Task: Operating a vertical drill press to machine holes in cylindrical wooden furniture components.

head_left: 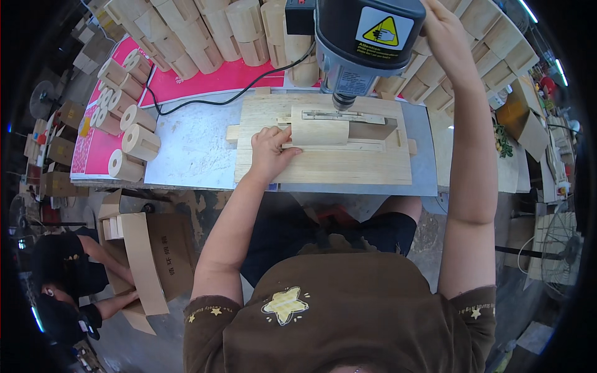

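My left hand (271,150) is closed on the left end of a pale wooden cylinder (320,132), its thumb low and its fingers over the far side. The cylinder lies sideways in the slot of a flat wooden jig board (336,166), which has a metal-lined channel to the right of it. Just beyond the cylinder hangs the chuck (343,101) of a dark bench drill press (339,37). High on the right, my right hand (443,30) reaches to the side of the machine's head. Its fingers are mostly hidden there, so their grip does not show.
Finished-looking wooden cylinders (140,142) stand and lie at the table's left, with tall stacks of slotted ones (249,34) behind. A black cable (205,101) curves across the tabletop. At lower left a person (68,267) reaches into a cardboard box (146,261).
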Demonstrator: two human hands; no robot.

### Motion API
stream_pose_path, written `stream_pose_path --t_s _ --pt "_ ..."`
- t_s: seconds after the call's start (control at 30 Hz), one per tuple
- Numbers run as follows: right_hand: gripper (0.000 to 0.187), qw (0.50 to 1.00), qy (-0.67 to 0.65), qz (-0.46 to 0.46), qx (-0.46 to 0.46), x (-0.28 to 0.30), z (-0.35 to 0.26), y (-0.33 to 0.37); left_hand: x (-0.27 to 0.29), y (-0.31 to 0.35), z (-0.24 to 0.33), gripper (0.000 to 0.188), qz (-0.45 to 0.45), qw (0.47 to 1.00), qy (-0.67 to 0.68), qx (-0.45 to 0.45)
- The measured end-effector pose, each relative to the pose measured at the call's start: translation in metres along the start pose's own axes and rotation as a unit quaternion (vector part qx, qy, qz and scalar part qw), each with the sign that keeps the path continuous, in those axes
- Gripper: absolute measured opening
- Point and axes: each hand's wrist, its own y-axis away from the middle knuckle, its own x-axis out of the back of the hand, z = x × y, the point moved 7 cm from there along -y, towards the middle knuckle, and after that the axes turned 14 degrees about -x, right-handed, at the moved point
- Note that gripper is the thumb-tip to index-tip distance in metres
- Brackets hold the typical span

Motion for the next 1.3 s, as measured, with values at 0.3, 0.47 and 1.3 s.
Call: stream_pose_path --t_s 0.3,0.47,1.3 --pt "0.014 0.964 0.249 0.029 0.085 0.016 -0.023 0.105 0.009 -0.001 0.007 0.035 0.055 0.998 -0.001 -0.023" --pt "0.005 0.986 0.157 0.011 0.057 -0.005 0.014 0.152 0.009 -0.005 0.008 0.033 0.067 0.997 -0.007 -0.046" --pt "0.032 0.993 0.061 0.017 -0.102 0.006 -0.005 0.013 -0.023 -0.018 0.029 0.049 -0.004 1.0 -0.022 -0.001"
